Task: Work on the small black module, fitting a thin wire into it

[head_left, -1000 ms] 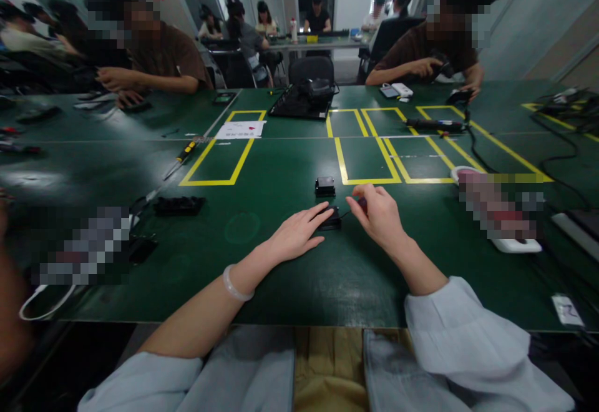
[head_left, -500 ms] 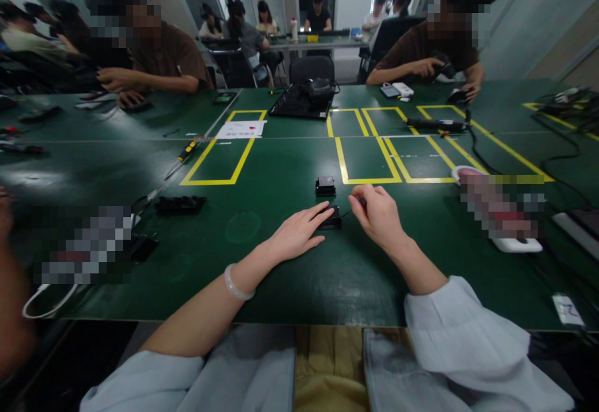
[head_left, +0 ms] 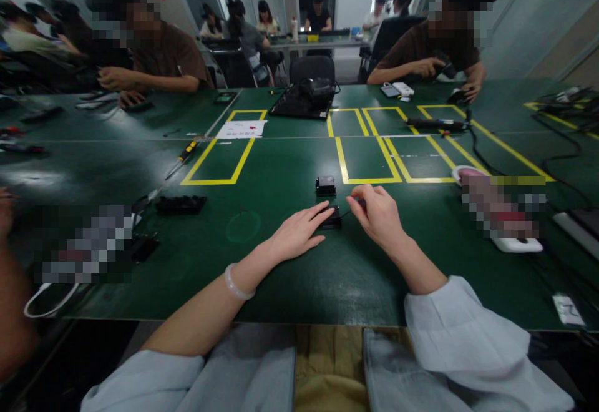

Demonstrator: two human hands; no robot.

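My left hand [head_left: 299,232] lies with its fingers stretched out and apart, the fingertips resting on a small black box-shaped part [head_left: 334,220] on the green table. The fingers cover part of this piece. To its right, my right hand [head_left: 378,213] is closed around a small screwdriver [head_left: 345,213]. Its dark handle is mostly hidden in the fingers, and its thin shaft points left at the side of the black part. A second black box-shaped part [head_left: 326,186] stands just beyond the first, with neither hand on it.
Left of my arms are a black ribbed piece [head_left: 180,205] and a blurred-out phone [head_left: 93,243] with a white cable. A white-edged device [head_left: 517,245] lies to the right. Yellow tape outlines [head_left: 372,181] mark the table [head_left: 281,293]. Two co-workers sit opposite.
My right hand's thumb and fingertips have shifted very slightly left around the screwdriver. My left hand and the black parts stay in place.
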